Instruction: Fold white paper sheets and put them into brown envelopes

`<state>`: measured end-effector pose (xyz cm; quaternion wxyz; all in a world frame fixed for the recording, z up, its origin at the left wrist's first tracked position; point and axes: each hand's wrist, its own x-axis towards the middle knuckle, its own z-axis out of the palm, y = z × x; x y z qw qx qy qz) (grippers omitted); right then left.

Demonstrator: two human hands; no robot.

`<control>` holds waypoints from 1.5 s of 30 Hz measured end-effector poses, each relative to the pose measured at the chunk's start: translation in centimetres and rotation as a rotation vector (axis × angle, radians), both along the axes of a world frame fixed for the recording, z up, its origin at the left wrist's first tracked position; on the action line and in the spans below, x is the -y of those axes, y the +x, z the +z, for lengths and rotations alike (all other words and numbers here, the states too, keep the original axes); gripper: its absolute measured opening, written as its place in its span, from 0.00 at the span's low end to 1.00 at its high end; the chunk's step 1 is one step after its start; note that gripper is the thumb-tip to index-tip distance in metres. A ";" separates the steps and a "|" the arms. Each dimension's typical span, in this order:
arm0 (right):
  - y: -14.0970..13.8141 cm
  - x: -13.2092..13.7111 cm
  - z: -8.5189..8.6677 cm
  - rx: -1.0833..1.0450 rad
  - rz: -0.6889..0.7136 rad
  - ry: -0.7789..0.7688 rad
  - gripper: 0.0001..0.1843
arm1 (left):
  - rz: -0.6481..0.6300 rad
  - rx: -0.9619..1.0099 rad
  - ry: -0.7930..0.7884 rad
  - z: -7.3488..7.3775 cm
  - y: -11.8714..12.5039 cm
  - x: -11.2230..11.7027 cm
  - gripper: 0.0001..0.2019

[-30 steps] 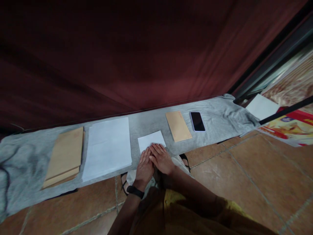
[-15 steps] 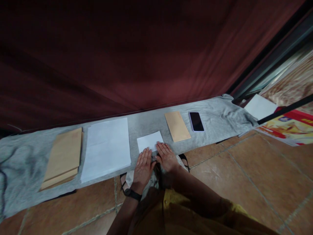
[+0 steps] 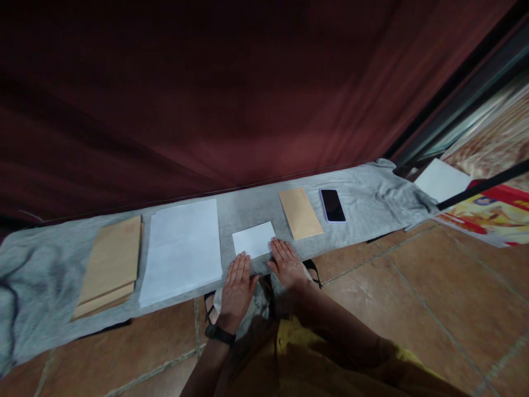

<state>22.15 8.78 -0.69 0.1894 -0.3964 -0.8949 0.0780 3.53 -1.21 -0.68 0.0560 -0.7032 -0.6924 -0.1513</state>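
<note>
A small white folded sheet of paper point(image 3: 253, 239) lies flat on the grey cloth in front of me. My left hand point(image 3: 237, 284), with a dark watch on the wrist, rests flat with its fingertips at the paper's near left corner. At the near right corner, the fingertips of my right hand point(image 3: 288, 263) touch the edge, fingers stretched out. Neither hand grips anything. To the right of the paper is a single brown envelope point(image 3: 301, 213). A stack of large white sheets point(image 3: 182, 251) lies to the left.
Several brown envelopes point(image 3: 109, 259) are piled at the left. A phone point(image 3: 333, 205) with a dark screen lies on the right of the grey cloth point(image 3: 372, 190). Behind hangs a dark red curtain point(image 3: 248, 110). Tiled floor point(image 3: 413, 286) shows in front, with a colourful printed box point(image 3: 496, 212) at far right.
My hands have slid apart along the paper's near edge, left hand to the left and right hand slightly to the right. More of the paper shows between them.
</note>
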 end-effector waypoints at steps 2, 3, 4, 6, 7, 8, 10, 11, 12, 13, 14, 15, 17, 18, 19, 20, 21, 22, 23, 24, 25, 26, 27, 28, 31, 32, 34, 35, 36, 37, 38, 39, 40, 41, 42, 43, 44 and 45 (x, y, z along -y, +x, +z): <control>0.2 0.0 -0.1 -0.004 -0.002 0.013 0.32 | 0.003 0.004 -0.001 0.0 0.0 0.1 0.32; 0.2 0.0 -0.2 -0.005 -0.003 0.020 0.32 | 0.005 0.007 -0.002 0.0 0.0 0.1 0.32; 0.3 0.0 -0.2 -0.005 -0.005 0.026 0.32 | 0.011 0.010 -0.004 0.0 0.0 0.1 0.32; 0.4 0.0 -0.3 -0.007 -0.007 0.037 0.32 | 0.027 0.013 -0.010 0.2 0.2 0.2 0.32; 0.4 0.0 -0.3 -0.009 -0.005 0.041 0.32 | 0.039 0.011 -0.011 0.4 0.3 0.3 0.32; 0.4 0.0 -0.3 -0.012 -0.002 0.043 0.32 | 0.052 0.007 -0.009 0.5 0.5 0.2 0.32; 0.5 0.0 -0.2 -0.017 0.005 0.042 0.32 | 0.065 0.005 -0.008 1.0 1.2 0.0 0.32; 0.5 0.0 -0.2 -0.019 0.008 0.037 0.33 | 0.061 0.008 -0.012 1.2 1.6 -0.2 0.31; 0.5 0.0 -0.1 -0.019 0.011 0.029 0.33 | 0.050 0.012 -0.021 1.4 2.0 -0.4 0.31; 0.5 0.0 0.0 -0.018 0.012 0.019 0.33 | 0.032 0.019 -0.036 1.6 2.5 -0.8 0.30; 0.5 0.0 0.2 -0.016 0.013 0.007 0.32 | 0.009 0.027 -0.054 1.7 3.0 -1.1 0.30; 0.5 0.0 0.3 -0.013 0.013 -0.004 0.32 | -0.016 0.036 -0.072 1.7 3.5 -1.4 0.30; 0.5 0.0 0.5 -0.010 0.013 -0.024 0.31 | -0.057 0.053 -0.108 1.7 4.3 -2.1 0.29; 0.5 -0.1 0.6 -0.010 0.013 -0.031 0.30 | -0.069 0.058 -0.121 1.6 4.6 -2.3 0.29; 0.6 -0.1 0.6 -0.011 0.015 -0.036 0.30 | -0.074 0.061 -0.130 1.5 4.7 -2.5 0.29; 0.6 -0.2 0.7 -0.013 0.017 -0.040 0.29 | -0.075 0.060 -0.136 1.5 4.8 -2.6 0.29; 0.6 -0.2 0.8 -0.015 0.018 -0.044 0.29 | -0.074 0.057 -0.140 1.4 4.9 -2.7 0.29; 0.7 -0.3 0.8 -0.017 0.018 -0.048 0.28 | -0.074 0.053 -0.145 1.5 4.8 -2.8 0.29; 0.7 -0.3 0.9 -0.019 0.014 -0.053 0.28 | -0.076 0.048 -0.151 1.6 4.8 -2.8 0.29; 0.6 -0.3 1.0 -0.021 0.008 -0.058 0.27 | -0.080 0.042 -0.158 1.7 4.7 -2.8 0.28; 0.5 -0.3 1.1 -0.023 0.002 -0.064 0.27 | -0.083 0.037 -0.166 1.8 4.7 -2.9 0.28; 0.3 -0.3 1.3 -0.025 -0.002 -0.068 0.26 | -0.084 0.033 -0.174 1.9 4.6 -2.9 0.28; 0.0 -0.4 1.4 -0.028 -0.002 -0.073 0.26 | -0.084 0.029 -0.180 2.0 4.6 -3.0 0.28; -0.3 -0.4 1.5 -0.034 0.001 -0.077 0.26 | -0.085 0.026 -0.185 2.1 4.6 -3.1 0.28; -1.1 -0.4 1.7 -0.055 0.022 -0.093 0.26 | -0.088 0.018 -0.183 2.1 4.6 -3.4 0.29; -1.4 -0.4 1.8 -0.060 0.027 -0.098 0.26 | -0.092 0.016 -0.177 2.0 4.5 -3.4 0.29; -1.6 -0.5 1.8 -0.059 0.034 -0.102 0.26 | -0.108 0.016 -0.163 1.9 4.4 -3.4 0.29; -1.6 -0.6 1.9 -0.053 0.038 -0.100 0.26 | -0.116 0.019 -0.156 1.9 4.3 -3.4 0.29; -1.6 -0.7 1.9 -0.045 0.043 -0.097 0.26 | -0.122 0.022 -0.150 1.9 4.2 -3.3 0.29; -1.6 -0.8 2.0 -0.037 0.049 -0.094 0.26 | -0.124 0.025 -0.146 1.9 4.1 -3.1 0.29; -1.5 -0.9 2.1 -0.028 0.054 -0.091 0.26 | -0.120 0.027 -0.142 1.8 4.1 -3.0 0.28; -1.5 -1.1 2.2 -0.020 0.060 -0.090 0.25 | -0.112 0.029 -0.140 1.8 4.0 -2.8 0.28; -1.5 -1.3 2.3 -0.011 0.066 -0.088 0.25 | -0.102 0.029 -0.137 1.7 3.9 -2.7 0.27; -1.5 -1.5 2.3 -0.003 0.070 -0.085 0.25 | -0.093 0.029 -0.133 1.6 3.8 -2.5 0.27; -1.5 -1.7 2.4 0.006 0.074 -0.080 0.26 | -0.083 0.029 -0.128 1.5 3.7 -2.3 0.27; -1.5 -2.0 2.4 0.014 0.075 -0.074 0.26 | -0.073 0.029 -0.123 1.4 3.6 -2.2 0.27; -1.6 -2.3 2.4 0.021 0.074 -0.069 0.26 | -0.063 0.029 -0.116 1.3 3.5 -2.0 0.27; -1.7 -2.6 2.3 0.026 0.070 -0.064 0.26 | -0.054 0.029 -0.110 1.3 3.4 -1.9 0.27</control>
